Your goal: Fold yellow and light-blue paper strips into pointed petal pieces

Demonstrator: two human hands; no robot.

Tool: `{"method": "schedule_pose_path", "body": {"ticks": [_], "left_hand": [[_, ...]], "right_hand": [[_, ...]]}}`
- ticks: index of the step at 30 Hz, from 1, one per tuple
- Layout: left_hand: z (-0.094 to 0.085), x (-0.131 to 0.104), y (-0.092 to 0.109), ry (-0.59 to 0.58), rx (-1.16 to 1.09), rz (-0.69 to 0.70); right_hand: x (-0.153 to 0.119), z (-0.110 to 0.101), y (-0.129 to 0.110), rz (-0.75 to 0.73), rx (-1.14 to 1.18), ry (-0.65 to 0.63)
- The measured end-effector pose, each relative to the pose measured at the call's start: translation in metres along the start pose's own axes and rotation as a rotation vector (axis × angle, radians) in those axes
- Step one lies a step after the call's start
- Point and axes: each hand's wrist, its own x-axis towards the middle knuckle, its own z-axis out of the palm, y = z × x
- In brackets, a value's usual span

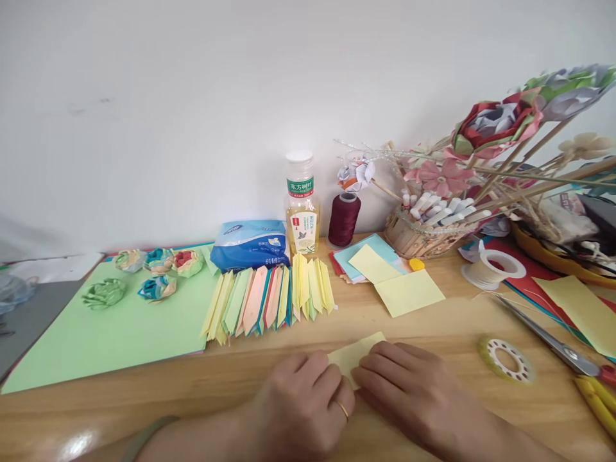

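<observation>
Both hands are at the front of the wooden table on one yellow sheet of paper [353, 353]. My left hand [308, 401], with a ring on one finger, is curled closed over its left part. From the other side my right hand [409, 385] presses its bent fingers together on the paper's right part. My hands hide the near edge of the sheet. Behind them stands a row of folded paper strips [264, 298] in several colours. More yellow paper [409, 292] lies beyond my right hand, partly over a stack of coloured paper [370, 250].
Folded paper flowers [156, 287] rest on a green sheet [120, 340] at left. A tissue pack [250, 244], a tea bottle [302, 205] and a maroon thread spool [344, 219] stand by the wall. At right are a flower basket [423, 234], scissors [553, 340] and a tape roll [506, 359].
</observation>
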Motion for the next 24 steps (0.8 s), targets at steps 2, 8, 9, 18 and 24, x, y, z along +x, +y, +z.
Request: {"method": "schedule_pose_path", "body": {"ticks": [2, 8, 9, 18, 24], "left_hand": [[0.002, -0.004, 0.000, -0.001, 0.000, -0.019], [0.002, -0.008, -0.007, -0.071, -0.270, -0.280], [0.002, -0.007, -0.008, -0.085, -0.355, -0.333], [0.004, -0.009, -0.011, -0.178, -0.614, -0.634], [0.003, -0.003, -0.014, -0.335, -0.600, -0.796]], "right_hand": [[0.000, -0.003, 0.007, 0.010, 0.031, -0.034], [-0.002, -0.016, 0.028, 0.179, 0.176, -0.069], [-0.002, -0.017, 0.029, 0.210, 0.184, -0.080], [-0.005, -0.023, 0.034, 0.490, 0.279, -0.196], [-0.008, -0.013, 0.033, 0.670, 0.157, -0.172]]}}
